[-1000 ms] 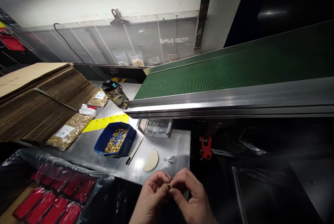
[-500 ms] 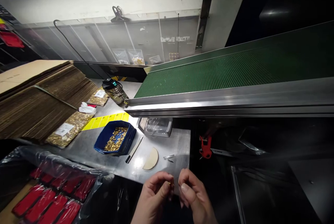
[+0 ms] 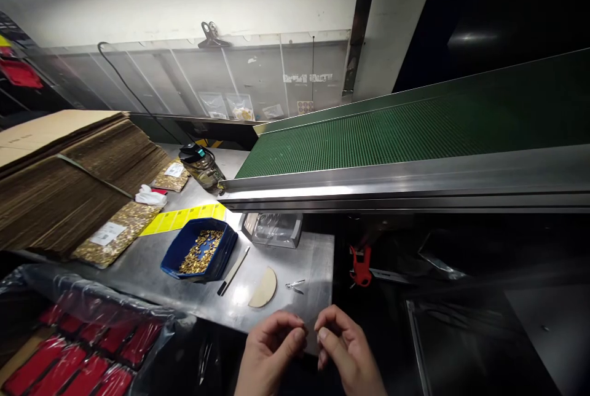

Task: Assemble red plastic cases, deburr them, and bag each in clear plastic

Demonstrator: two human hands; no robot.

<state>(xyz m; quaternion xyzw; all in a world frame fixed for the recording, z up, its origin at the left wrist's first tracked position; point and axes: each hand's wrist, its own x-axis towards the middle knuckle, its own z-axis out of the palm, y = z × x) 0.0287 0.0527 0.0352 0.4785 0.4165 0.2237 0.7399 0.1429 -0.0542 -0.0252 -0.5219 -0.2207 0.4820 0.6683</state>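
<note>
Left hand (image 3: 271, 350) and right hand (image 3: 348, 350) hover apart near table (image 3: 316, 261) edge, fingers curled, thumbs by index tips, can't tell if either pinches anything; gold pieces (image 3: 191, 262) sit in blue bin (image 3: 180, 243), farther left.

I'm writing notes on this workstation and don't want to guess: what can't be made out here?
All in the head view:
Whether the left hand or right hand pinches anything: curled fingers hide it.
How many gold-coloured pieces the blue bin holds: small, overlapping.
Wording on the white label: too small.
Upper end of the green conveyor: cut off by the right edge.
Nearest red packages: cut off by the bottom edge.
</note>
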